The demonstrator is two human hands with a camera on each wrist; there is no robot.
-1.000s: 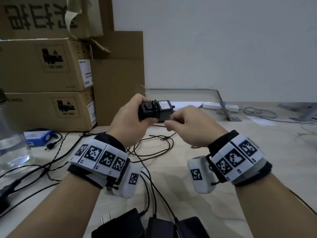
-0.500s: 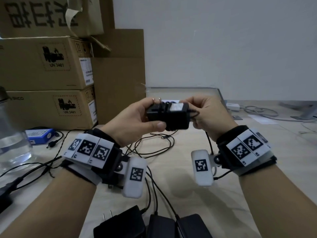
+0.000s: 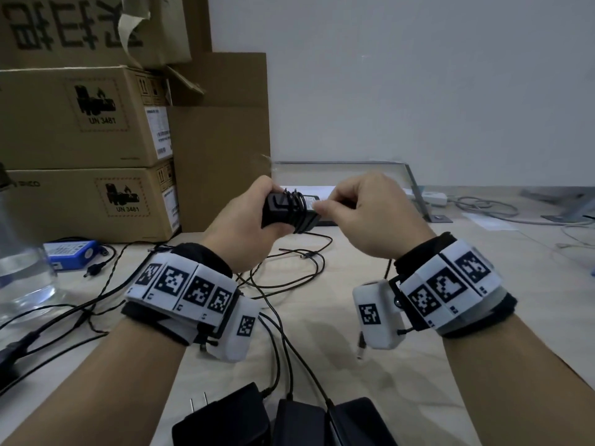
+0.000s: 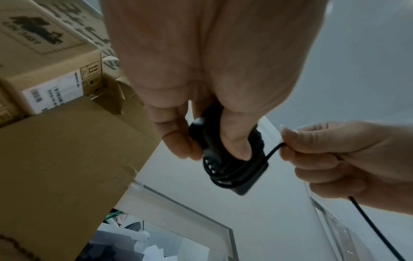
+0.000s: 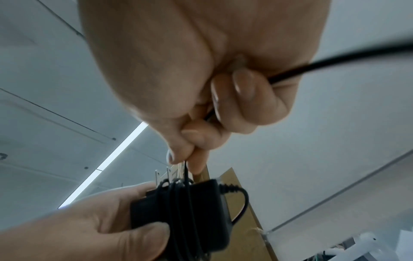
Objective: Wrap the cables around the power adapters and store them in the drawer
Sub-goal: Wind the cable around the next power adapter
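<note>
While the left hand (image 3: pixel 244 226) grips the black power adapter (image 3: pixel 289 211) in the air above the table (image 3: pixel 402 381), thumb pressed over the coils, the right hand (image 3: pixel 370 220) pinches the cable (image 4: pixel 271 150) between thumb and forefinger just beside it, other fingers curled. Likely reason: thumb pins finished turns so they don't spring loose; the pinch keeps the next turn taut. Several turns done, slack trailing below; more adapters (image 3: pixel 299 423) lie unwrapped at the near edge; drawer not identifiable.

Adapter (image 3: pixel 289 212) between both hands above the table (image 3: pixel 418 365), boxes (image 3: pixel 80 123) stacked left (behind a bottle (image 3: pixel 19 268)), three adapters (image 3: pixel 283 420) nearest
</note>
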